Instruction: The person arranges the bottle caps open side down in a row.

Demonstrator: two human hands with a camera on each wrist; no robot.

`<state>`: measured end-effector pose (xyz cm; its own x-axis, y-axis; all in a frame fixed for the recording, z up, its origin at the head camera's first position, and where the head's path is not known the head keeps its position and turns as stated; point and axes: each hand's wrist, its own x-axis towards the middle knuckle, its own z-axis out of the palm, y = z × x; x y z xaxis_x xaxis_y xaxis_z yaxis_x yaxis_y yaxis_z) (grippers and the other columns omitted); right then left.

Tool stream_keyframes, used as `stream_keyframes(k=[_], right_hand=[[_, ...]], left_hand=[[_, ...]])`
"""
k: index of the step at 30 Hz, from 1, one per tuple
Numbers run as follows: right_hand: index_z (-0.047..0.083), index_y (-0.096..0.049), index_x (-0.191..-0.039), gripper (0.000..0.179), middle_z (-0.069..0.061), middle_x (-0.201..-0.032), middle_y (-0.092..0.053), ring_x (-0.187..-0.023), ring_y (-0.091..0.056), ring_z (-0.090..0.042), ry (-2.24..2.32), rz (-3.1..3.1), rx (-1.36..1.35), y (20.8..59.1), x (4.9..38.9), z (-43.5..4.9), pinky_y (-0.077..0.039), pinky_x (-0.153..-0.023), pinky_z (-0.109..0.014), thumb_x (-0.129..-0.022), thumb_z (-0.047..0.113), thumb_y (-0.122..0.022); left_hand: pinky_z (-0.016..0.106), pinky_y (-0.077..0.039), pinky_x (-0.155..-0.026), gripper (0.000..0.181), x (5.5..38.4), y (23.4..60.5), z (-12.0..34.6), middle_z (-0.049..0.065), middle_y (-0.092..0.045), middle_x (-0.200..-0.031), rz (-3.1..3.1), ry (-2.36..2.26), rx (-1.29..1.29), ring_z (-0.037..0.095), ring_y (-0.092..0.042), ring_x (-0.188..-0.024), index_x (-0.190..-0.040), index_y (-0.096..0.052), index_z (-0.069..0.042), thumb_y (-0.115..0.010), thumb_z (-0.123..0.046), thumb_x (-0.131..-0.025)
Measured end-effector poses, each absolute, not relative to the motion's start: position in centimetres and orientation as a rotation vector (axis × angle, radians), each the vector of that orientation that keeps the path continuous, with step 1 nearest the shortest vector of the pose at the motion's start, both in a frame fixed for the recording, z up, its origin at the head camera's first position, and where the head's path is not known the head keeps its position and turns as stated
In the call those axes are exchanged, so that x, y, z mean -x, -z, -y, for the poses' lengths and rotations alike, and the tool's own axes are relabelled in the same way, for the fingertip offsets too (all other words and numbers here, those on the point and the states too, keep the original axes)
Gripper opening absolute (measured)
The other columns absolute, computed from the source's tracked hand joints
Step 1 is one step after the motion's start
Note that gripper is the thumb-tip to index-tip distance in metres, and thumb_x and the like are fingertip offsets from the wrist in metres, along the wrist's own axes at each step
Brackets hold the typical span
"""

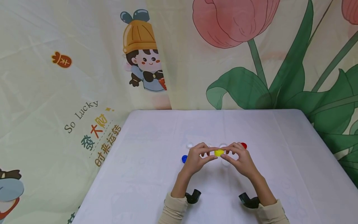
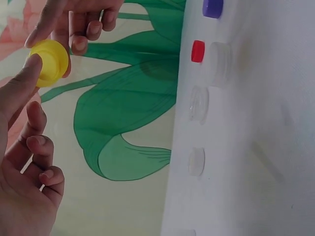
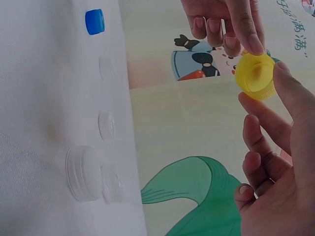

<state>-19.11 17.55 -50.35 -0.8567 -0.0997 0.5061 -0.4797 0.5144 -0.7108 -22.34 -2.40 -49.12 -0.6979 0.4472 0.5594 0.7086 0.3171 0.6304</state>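
Note:
A yellow ribbed screw cap (image 1: 219, 153) is held up above the white table between both hands. My left hand (image 1: 198, 156) pinches its left side with thumb and index finger, the other fingers curled loosely. From the right, my right hand (image 1: 240, 158) pinches the same cap with thumb and index finger. Facing the left wrist view is a round side of the yellow cap (image 2: 51, 63), partly covered by a thumb. The right wrist view shows the yellow cap (image 3: 255, 76) between the two hands as well.
On the table (image 1: 145, 186) a blue cap (image 1: 184, 159) lies left of the hands and a red cap (image 1: 244, 145) behind the right hand. Several clear round lids, one a clear lid (image 2: 197, 161), stand in between. A purple cap (image 2: 212, 8) shows in the left wrist view.

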Motion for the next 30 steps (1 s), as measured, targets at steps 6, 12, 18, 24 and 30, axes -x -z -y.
stream_keyframes(k=[6,12,18,24,30], right_hand=[[0.018,-0.069,-0.099,0.027,0.009,-0.079,-0.056,-0.076,-0.043,-0.009,-1.284,2.348,-0.481,50.5,19.2,-17.6,-0.043,-0.061,-0.028,-0.074,0.026,-0.073],[0.017,-0.068,-0.102,0.03,0.004,-0.078,-0.057,-0.076,-0.041,-0.008,-1.266,2.337,-0.51,50.8,19.3,-17.9,-0.041,-0.061,-0.029,-0.074,0.026,-0.073],[0.017,-0.068,-0.102,0.031,0.003,-0.078,-0.058,-0.075,-0.041,-0.008,-1.275,2.321,-0.507,50.9,19.3,-17.9,-0.041,-0.061,-0.028,-0.072,0.023,-0.075],[0.018,-0.067,-0.103,0.033,0.004,-0.078,-0.057,-0.077,-0.04,-0.008,-1.249,2.325,-0.523,50.8,20.0,-17.4,-0.04,-0.062,-0.027,-0.072,0.025,-0.075],[0.018,-0.068,-0.102,0.033,0.002,-0.076,-0.056,-0.075,-0.043,-0.016,-1.183,2.393,-0.503,51.3,21.2,-16.4,-0.04,-0.061,-0.026,-0.072,0.029,-0.075]], left_hand=[[0.017,-0.034,-0.051,0.04,22.5,49.6,2.3,0.0,-0.053,-0.069,2.386,1.306,0.989,0.012,-0.043,-0.061,-0.111,-0.065,-0.019,-0.071,-0.034,-0.075],[0.017,-0.035,-0.052,0.034,22.4,49.8,2.2,-0.007,-0.05,-0.067,2.415,1.331,0.956,0.013,-0.044,-0.061,-0.106,-0.067,-0.017,-0.07,-0.034,-0.076],[0.017,-0.037,-0.054,0.032,22.4,49.8,2.1,-0.008,-0.051,-0.068,2.425,1.362,0.939,0.018,-0.047,-0.062,-0.102,-0.069,-0.017,-0.069,-0.036,-0.076],[0.018,-0.037,-0.053,0.031,22.7,50.0,2.4,-0.006,-0.051,-0.066,2.387,1.327,0.925,0.021,-0.048,-0.061,-0.101,-0.069,-0.014,-0.07,-0.032,-0.076],[0.016,-0.034,-0.051,0.031,23.3,50.5,3.1,-0.006,-0.049,-0.065,2.418,1.141,0.888,0.014,-0.044,-0.058,-0.103,-0.068,-0.013,-0.07,-0.028,-0.076]])
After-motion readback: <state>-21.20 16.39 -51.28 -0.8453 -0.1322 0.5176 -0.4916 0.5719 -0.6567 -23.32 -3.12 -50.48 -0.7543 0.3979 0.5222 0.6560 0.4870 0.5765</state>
